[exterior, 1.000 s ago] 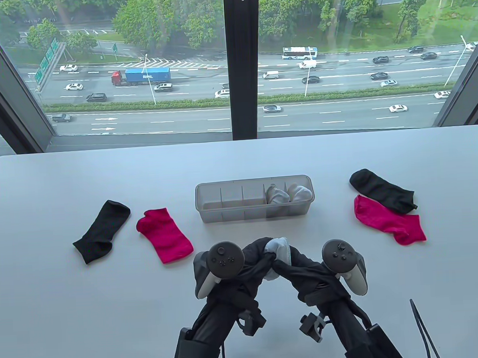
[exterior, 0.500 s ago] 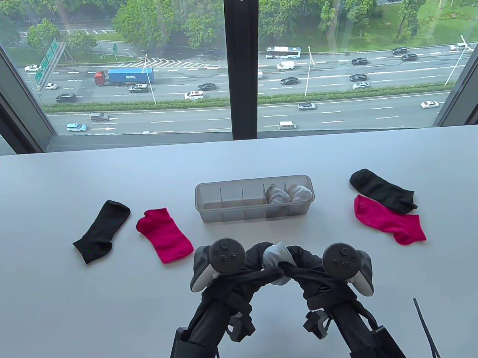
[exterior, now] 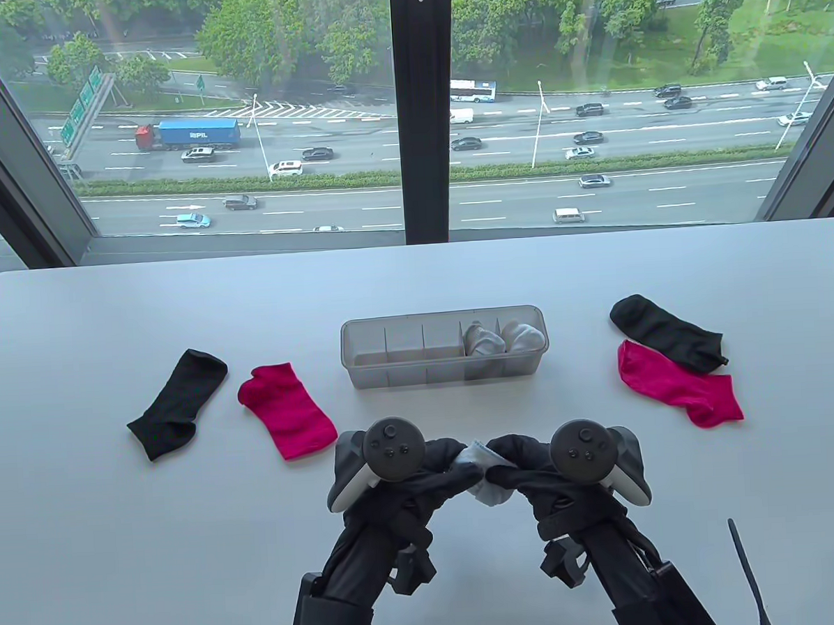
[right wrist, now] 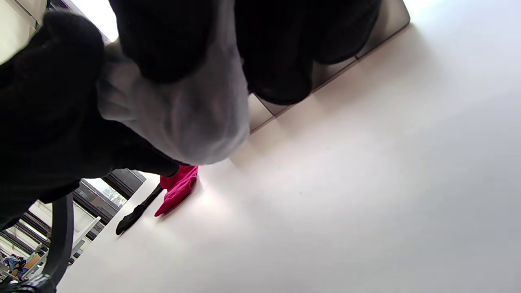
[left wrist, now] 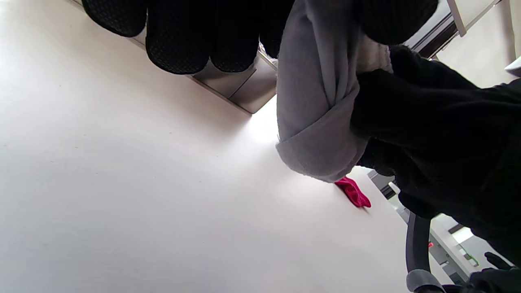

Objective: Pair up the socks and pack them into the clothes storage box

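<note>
1. We work at a broad white counter (exterior: pixel 122 551) set against a large window (exterior: pixel 240 126) that looks onto a road with traffic.
2. Near the counter's middle stands a long, clear plastic storage box with dividers (exterior: pixel 420 375), its long axis running left to right. Two bundles of white socks (exterior: pixel 502 337) fill its two rightmost compartments.
3. Between us and the box nothing lies on the counter. The loose socks are off to either side.
4. To the left lie a flat black sock (exterior: pixel 177 405) and, just beside it, a flat magenta sock (exterior: pixel 286 410), apart from each other; both run on a slant.
5. To the right lie a second black sock (exterior: pixel 666 331) and a second magenta sock (exterior: pixel 675 383), the black one overlapping the magenta one's far edge.
6. Our left hand (exterior: pixel 425 469) and right hand (exterior: pixel 530 464), in black gloves, meet in front of the box, fingertips almost touching.
7. Both grips are curled tight around one pale grey sock bundle (exterior: pixel 482 471), held above the counter between the hands.
8. In the left wrist view the bundle (left wrist: pixel 317 106) hangs down with a folded cuff at its lower end; in the right wrist view (right wrist: pixel 191 122) it shows as a rounded lump under the fingers (right wrist: pixel 281 53).
</note>
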